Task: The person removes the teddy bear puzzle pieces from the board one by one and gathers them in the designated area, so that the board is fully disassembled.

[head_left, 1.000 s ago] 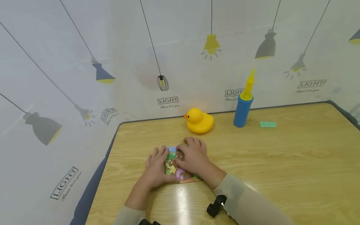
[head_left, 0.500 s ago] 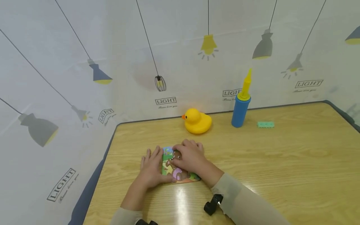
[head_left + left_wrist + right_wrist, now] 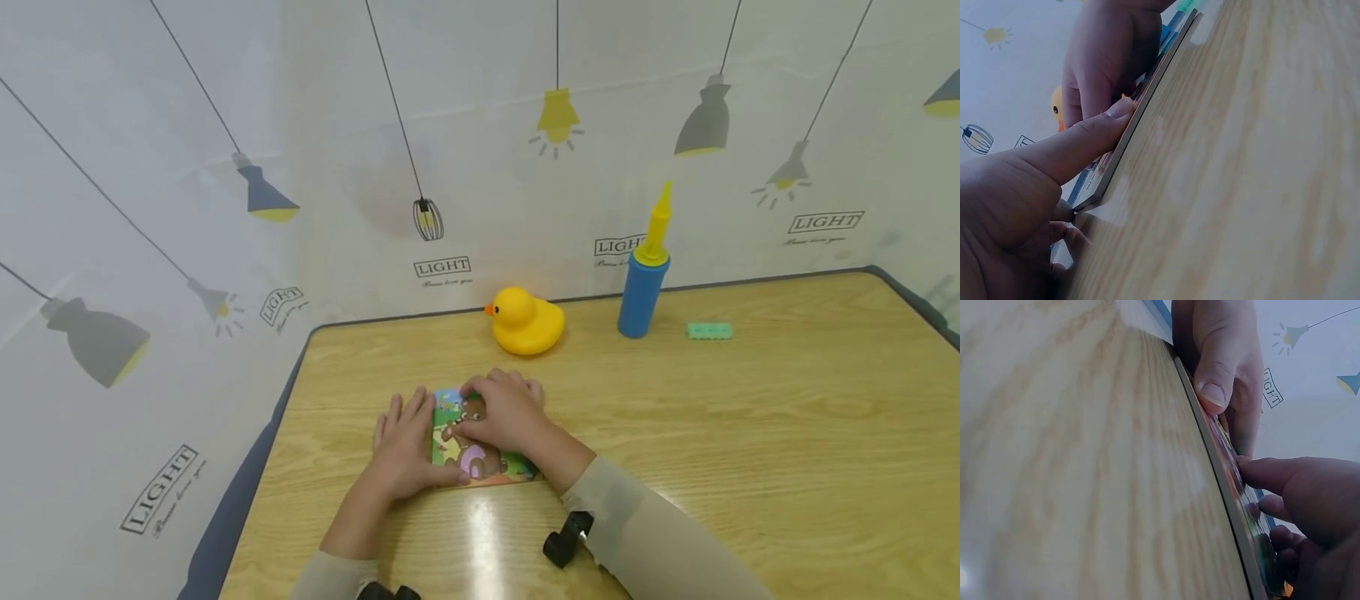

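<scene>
A thin, flat board with a cartoon bear picture [image 3: 472,458] lies on the wooden table, and lines cross its surface in the right wrist view. My left hand [image 3: 405,454] rests at its left side: the fingers stretch along the left edge, and the thumb [image 3: 1085,140] lies over the front edge. Over the board's right part is my right hand [image 3: 510,417], fingers bent, with the thumb [image 3: 1266,472] touching the picture. Whether it pinches a piece of the board is hidden. The right hand covers part of the bear.
Behind the board sits a yellow rubber duck [image 3: 528,323]. Farther right stands a blue hand pump [image 3: 642,296] with a yellow nozzle, next to a small mint-green block [image 3: 709,331]. A lamp-patterned cloth [image 3: 495,167] rises behind the table [image 3: 712,433].
Over the last second the view shifts a little. My right hand draws slightly nearer over the board's upper part, showing more of its lower right. My left hand stays at the left edge.
</scene>
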Demonstrator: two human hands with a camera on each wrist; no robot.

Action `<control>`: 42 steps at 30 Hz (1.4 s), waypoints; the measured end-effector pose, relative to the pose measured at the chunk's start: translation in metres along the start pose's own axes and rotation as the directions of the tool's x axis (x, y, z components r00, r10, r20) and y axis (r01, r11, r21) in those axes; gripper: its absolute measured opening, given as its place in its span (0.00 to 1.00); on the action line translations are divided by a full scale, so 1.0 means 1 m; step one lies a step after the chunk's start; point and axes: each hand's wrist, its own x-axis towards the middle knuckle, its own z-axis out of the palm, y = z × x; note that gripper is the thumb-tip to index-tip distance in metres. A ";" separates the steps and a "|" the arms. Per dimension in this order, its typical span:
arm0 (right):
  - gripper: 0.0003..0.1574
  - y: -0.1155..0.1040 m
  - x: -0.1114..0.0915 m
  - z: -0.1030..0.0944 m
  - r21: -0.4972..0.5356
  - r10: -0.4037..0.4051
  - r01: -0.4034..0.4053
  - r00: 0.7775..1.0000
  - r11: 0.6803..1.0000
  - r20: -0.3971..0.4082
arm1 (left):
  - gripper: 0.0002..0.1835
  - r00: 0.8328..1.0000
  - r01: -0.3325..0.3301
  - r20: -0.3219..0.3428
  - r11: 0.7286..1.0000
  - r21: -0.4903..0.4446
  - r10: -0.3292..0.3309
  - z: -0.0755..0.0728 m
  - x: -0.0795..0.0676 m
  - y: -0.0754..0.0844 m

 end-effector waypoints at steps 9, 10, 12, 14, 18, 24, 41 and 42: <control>0.35 -0.005 0.005 -0.007 0.030 0.062 -0.064 0.997 0.998 0.039 | 0.78 0.999 -0.035 -0.032 0.999 -0.012 0.034 0.003 0.004 -0.005; 0.35 -0.005 0.005 -0.007 0.033 0.064 -0.065 0.997 0.997 0.041 | 0.78 0.999 -0.033 -0.029 0.999 -0.013 0.032 0.003 0.004 -0.006; 0.35 -0.005 0.005 -0.007 0.043 0.065 -0.067 0.997 0.997 0.043 | 0.78 0.999 -0.033 -0.030 0.999 -0.012 0.032 0.003 0.004 -0.006; 0.34 -0.005 0.005 -0.007 0.054 0.065 -0.068 0.997 0.996 0.042 | 0.79 1.000 -0.022 -0.020 1.000 -0.008 0.022 0.002 0.004 -0.005; 0.33 -0.005 0.005 -0.007 0.073 0.072 -0.074 0.997 0.995 0.028 | 0.78 1.000 -0.007 -0.008 1.000 -0.003 0.007 0.001 0.004 -0.003; 0.33 -0.005 0.005 -0.005 0.087 0.076 -0.076 0.997 0.993 0.005 | 0.78 1.000 -0.007 -0.010 1.000 -0.011 0.007 0.000 0.002 -0.002; 0.31 -0.001 -0.006 0.014 0.156 -0.051 0.083 0.978 0.984 -0.200 | 0.77 1.000 -0.018 -0.016 1.000 -0.006 0.018 0.002 0.000 -0.003; 0.32 -0.001 -0.006 0.015 0.152 -0.068 0.100 0.976 0.983 -0.205 | 0.76 1.000 -0.022 -0.020 1.000 -0.004 0.022 0.001 0.000 -0.003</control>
